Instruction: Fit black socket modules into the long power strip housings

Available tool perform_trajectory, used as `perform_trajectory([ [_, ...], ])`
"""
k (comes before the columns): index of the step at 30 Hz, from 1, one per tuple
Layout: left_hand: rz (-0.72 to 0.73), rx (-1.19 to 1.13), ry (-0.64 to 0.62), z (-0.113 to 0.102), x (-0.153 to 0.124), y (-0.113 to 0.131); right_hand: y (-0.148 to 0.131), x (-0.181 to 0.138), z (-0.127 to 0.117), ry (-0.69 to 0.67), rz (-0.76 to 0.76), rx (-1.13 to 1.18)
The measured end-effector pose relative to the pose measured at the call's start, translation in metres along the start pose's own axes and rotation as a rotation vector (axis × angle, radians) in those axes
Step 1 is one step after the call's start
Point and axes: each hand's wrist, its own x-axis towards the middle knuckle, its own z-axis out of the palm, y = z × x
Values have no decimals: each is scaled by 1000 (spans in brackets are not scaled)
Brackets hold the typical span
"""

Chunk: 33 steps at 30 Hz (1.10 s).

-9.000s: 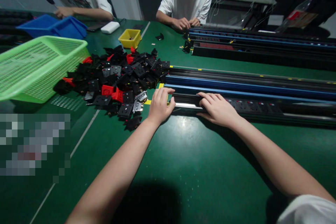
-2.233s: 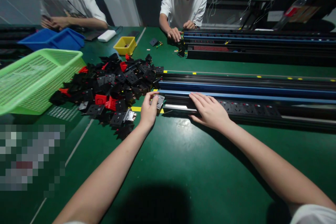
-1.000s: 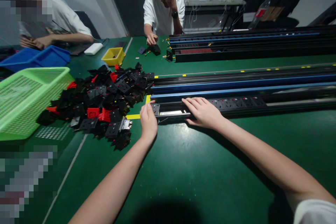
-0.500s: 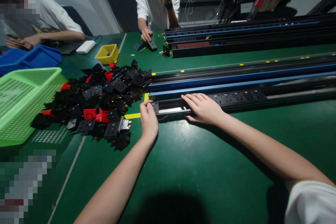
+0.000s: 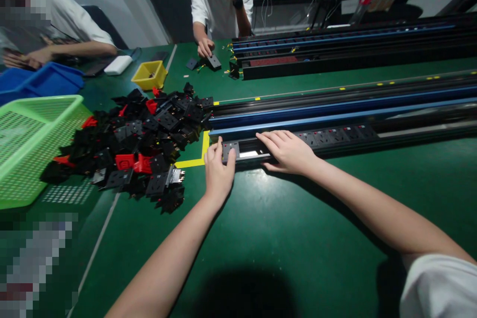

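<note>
My left hand (image 5: 218, 171) pinches a black socket module (image 5: 230, 149) at the open left end of a long black power-strip rail (image 5: 391, 136). Thumb and fingers are closed round the module, which sits in the rail's channel. My right hand (image 5: 288, 150) lies flat on the rail just right of it, fingers stretched out over the sockets fitted there. A row of several black sockets (image 5: 335, 135) fills the rail further right. A heap of loose black and red socket modules (image 5: 137, 131) lies left of my left hand.
A green mesh basket (image 5: 26, 144) stands at the left edge, blue bins (image 5: 40, 82) and a small yellow tray (image 5: 149, 74) behind the heap. More black and blue rails (image 5: 335, 104) lie across the table. Two people in white shirts work at the far side.
My left hand took a module from beside the heap, brought it to the rail's end and has slid it a little rightward into the channel. My right hand has stayed on the rail.
</note>
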Motion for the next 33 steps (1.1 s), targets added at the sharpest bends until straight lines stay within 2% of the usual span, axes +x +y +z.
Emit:
perform_trajectory([
  [8,10,96,3,0,-4,5,15,5,-14,-83,-6,114],
  [11,33,51,47,1,-6,6,24,5,-18,-92,-24,180],
  [16,74,-61,2,0,-8,8,32,2,-14,-55,-72,341],
  [23,241,176,8,-4,-15,19,26,-2,-15,-5,-68,342],
  [30,456,219,-108,-5,-21,26,25,-2,-13,-25,-66,343],
  [33,502,217,-141,-6,-20,26,25,-2,-13,-42,-64,352],
])
